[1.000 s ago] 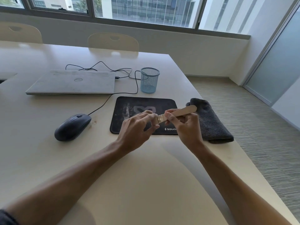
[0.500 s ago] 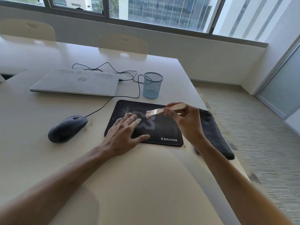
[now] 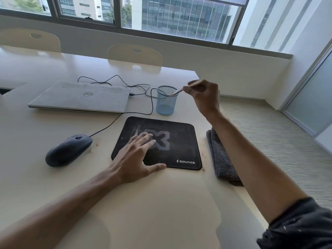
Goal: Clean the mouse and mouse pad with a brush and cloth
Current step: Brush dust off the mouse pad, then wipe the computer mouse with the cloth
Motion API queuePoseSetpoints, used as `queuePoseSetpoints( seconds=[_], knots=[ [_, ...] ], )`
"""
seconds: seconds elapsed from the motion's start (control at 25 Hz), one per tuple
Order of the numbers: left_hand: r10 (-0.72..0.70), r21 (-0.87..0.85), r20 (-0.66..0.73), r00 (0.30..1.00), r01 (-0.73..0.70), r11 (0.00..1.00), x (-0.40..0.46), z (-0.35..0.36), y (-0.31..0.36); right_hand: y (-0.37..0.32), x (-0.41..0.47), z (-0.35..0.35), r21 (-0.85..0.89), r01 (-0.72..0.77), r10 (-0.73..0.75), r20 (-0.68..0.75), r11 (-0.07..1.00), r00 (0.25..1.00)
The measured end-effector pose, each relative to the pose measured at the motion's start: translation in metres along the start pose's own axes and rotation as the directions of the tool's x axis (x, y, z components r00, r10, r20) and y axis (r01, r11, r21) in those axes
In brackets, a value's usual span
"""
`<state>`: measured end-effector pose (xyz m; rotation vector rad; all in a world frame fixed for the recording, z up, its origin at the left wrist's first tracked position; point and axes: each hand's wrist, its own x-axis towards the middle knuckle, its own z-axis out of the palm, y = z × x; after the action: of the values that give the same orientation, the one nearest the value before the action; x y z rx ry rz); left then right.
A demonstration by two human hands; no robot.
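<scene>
Resting flat with its fingers spread, the left hand [image 3: 136,159] presses on the black square mouse pad [image 3: 177,141], which lies right under it. White letters near the pad's corner, just past the thumb, say "sounce" with a little lightning bolt. A big grey X shape sits in the middle by the fingertips, and pale dusty smears show beside them. The right hand [image 3: 204,97] is up in the air, past the pad, pinching a small wooden-handled brush [image 3: 186,87] between its curled fingers. The brush tip is over the rim of a light blue wire mesh cup [image 3: 166,103], just left of that hand. A dark grey folded cloth [image 3: 221,159] lies under the right forearm, just beside the pad. A black corded mouse [image 3: 67,150] sits on the table to the left of the left hand, near it but not touching. Further off is a closed silver laptop [image 3: 80,97] with a round "Dell" logo.
</scene>
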<state>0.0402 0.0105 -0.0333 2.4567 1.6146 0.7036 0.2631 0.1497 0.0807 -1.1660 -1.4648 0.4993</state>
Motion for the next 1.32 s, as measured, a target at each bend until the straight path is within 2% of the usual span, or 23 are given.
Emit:
queuePoseSetpoints(
  seconds=[0.08,0.2,0.56,0.72,0.88,1.0,1.16,1.32],
  knots=[
    [0.057,-0.028,0.026,0.998,-0.057,0.998,0.000,-0.002,0.002,0.003,0.023,0.011,-0.079,-0.032,0.029,-0.036,0.996,0.999],
    [0.067,-0.057,0.078,0.995,-0.062,0.996,0.000,-0.003,0.001,0.011,0.045,0.029,-0.177,-0.128,0.119,-0.060,0.976,0.991],
    [0.066,-0.055,0.098,0.993,-0.061,0.997,0.002,-0.007,0.002,0.026,0.062,0.070,-0.249,-0.313,0.306,-0.067,0.917,0.950],
    [0.062,-0.045,0.091,0.994,-0.058,0.997,0.004,-0.008,0.001,0.020,0.050,0.065,-0.360,-0.272,0.248,-0.112,0.893,0.962],
    [0.059,-0.045,0.091,0.994,-0.055,0.997,0.003,-0.008,0.003,0.015,0.021,0.046,-0.356,-0.186,0.171,-0.073,0.916,0.983],
    [0.080,-0.035,0.086,0.993,-0.077,0.996,0.003,-0.009,0.003,0.008,-0.011,0.020,-0.414,-0.129,0.128,-0.029,0.901,0.991],
    [0.102,-0.045,0.098,0.990,-0.098,0.994,0.002,-0.010,0.003,0.003,-0.061,-0.024,-0.593,-0.098,0.125,0.003,0.799,0.992],
    [0.104,-0.035,0.108,0.989,-0.101,0.994,0.002,-0.010,0.006,0.016,-0.103,-0.054,-0.784,-0.101,0.158,-0.003,0.612,0.987]
  ],
)
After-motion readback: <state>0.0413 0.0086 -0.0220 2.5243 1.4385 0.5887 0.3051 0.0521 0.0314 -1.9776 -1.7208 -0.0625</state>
